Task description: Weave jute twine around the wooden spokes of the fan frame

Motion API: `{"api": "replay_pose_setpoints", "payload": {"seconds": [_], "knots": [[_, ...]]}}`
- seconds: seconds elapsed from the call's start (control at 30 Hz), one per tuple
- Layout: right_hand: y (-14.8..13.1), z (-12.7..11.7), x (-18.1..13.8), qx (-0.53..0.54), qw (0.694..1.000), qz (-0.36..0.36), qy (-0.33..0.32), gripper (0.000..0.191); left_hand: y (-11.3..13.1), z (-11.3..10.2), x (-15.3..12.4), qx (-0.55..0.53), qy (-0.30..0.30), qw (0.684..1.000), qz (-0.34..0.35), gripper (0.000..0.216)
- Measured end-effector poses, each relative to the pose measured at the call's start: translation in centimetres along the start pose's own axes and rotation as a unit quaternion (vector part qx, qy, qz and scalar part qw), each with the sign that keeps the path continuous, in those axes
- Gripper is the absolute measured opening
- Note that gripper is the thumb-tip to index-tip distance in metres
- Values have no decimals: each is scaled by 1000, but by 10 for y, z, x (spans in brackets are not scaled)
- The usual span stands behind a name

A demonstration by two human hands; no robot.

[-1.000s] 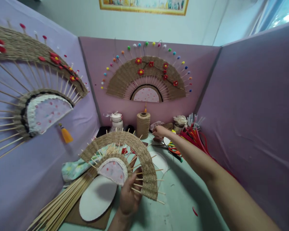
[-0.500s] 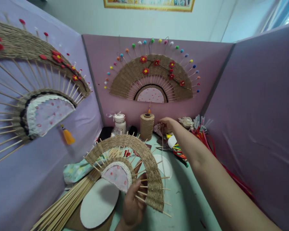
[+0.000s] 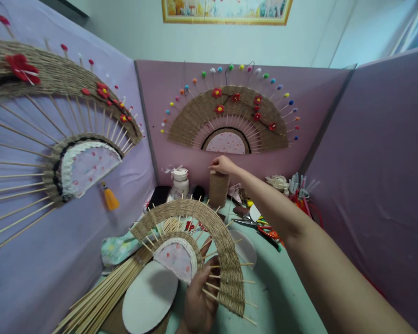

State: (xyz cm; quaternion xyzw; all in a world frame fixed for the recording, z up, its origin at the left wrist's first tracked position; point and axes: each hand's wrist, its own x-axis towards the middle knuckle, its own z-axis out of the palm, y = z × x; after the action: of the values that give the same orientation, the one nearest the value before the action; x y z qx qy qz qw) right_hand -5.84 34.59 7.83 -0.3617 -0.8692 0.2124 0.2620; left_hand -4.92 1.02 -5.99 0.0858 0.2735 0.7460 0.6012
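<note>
My left hand (image 3: 198,299) grips a half-woven fan (image 3: 209,227) of jute twine and wooden skewers from below, fingers curled round its pink fabric centre (image 3: 177,254). My right hand (image 3: 223,164) reaches far across to the top of the twine spool (image 3: 218,189) by the back wall. Its fingers are pinched there, on the twine end as far as I can make out.
Finished fans hang on the back wall (image 3: 230,118) and the left wall (image 3: 55,116). A skewer bundle (image 3: 101,297) and a white oval card (image 3: 149,297) lie at the left. A white jar (image 3: 180,180), scissors (image 3: 261,227) and red pipe cleaners (image 3: 303,204) lie near the spool.
My right hand has risen from the clutter right of the spool and moved left to the spool's top. The view has shifted a little, and the left hand keeps its hold on the fan.
</note>
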Motion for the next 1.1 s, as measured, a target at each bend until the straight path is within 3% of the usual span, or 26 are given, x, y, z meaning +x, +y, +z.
{"api": "replay_pose_setpoints", "payload": {"seconds": [0.07, 0.17, 0.3, 0.43, 0.5, 0.57, 0.63, 0.7, 0.8, 0.9, 1.0, 1.1], "knots": [[-12, -12, -19, -8, 997, -75, -19, 14, 0, 0, 1, 1, -3, 1000, -6, 25], [-15, -44, -54, 30, 996, -80, 19, 21, 1, -1, 3, 1, 0, 1000, -5, 26], [14, -99, -97, 104, 978, 32, 178, 25, 2, -2, 4, -2, 18, 1000, 8, 25], [66, -143, -132, 128, 901, 122, 396, 23, 5, 2, 2, -7, 46, 999, 25, 27], [90, -154, -147, 65, 879, 170, 441, 24, 6, 5, 2, -10, 58, 998, 29, 25], [105, -156, -159, -55, 905, 216, 363, 23, 7, 7, 2, -8, 68, 997, 28, 21], [108, -145, -165, -180, 934, 256, 171, 22, 8, 7, 3, -4, 79, 997, 27, 18], [100, -119, -161, -279, 925, 254, 40, 29, 9, 6, 3, 1, 85, 996, 25, 18], [80, -61, -142, -358, 928, 102, 16, 39, 9, 5, 2, 14, 90, 996, 21, 21], [68, 0, -120, -361, 930, -23, -59, 37, 10, 6, 0, 26, 104, 994, 25, 22], [73, 38, -105, -377, 921, -41, -89, 34, 10, 7, 0, 28, 108, 993, 38, 20], [85, 52, -99, -346, 932, -32, -105, 23, 7, 6, 0, 23, 105, 994, 26, 21]]}}
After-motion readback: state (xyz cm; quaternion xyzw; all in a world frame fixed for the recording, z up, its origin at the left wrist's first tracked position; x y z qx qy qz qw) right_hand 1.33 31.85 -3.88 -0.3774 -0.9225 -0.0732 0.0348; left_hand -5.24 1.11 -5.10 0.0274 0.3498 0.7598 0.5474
